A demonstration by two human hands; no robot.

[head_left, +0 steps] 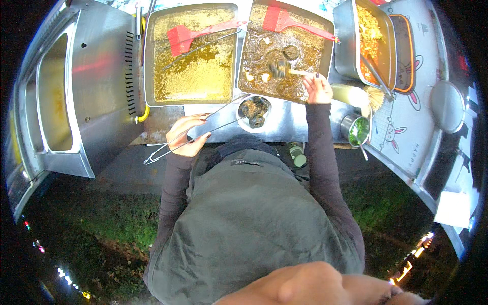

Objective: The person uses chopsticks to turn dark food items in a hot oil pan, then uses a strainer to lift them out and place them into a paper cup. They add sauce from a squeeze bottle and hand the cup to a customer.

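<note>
My left hand (187, 134) grips long wire tongs (216, 125). Their two arms are spread, and the tips reach the near-left side of a small white bowl (254, 126) holding dark, browned pieces of food (255, 109). In my right hand (318, 89) is the pale handle of a utensil (296, 72), pinched between the fingers. Its dark, streaked head is blurred over the brown sauce in a metal tray (241, 76), so its exact kind cannot be made out. Beside that head, a dark round piece (291, 52) sits in the sauce. A red brush (277, 20) lies across the tray's far part.
Left of the sauce stands a tray of golden liquid (148, 66) with another red brush (180, 40). A deep pan (347, 51) of orange shredded food is at far right, near a cup of chopped greens (359, 130). A steel appliance (101, 76) occupies the left.
</note>
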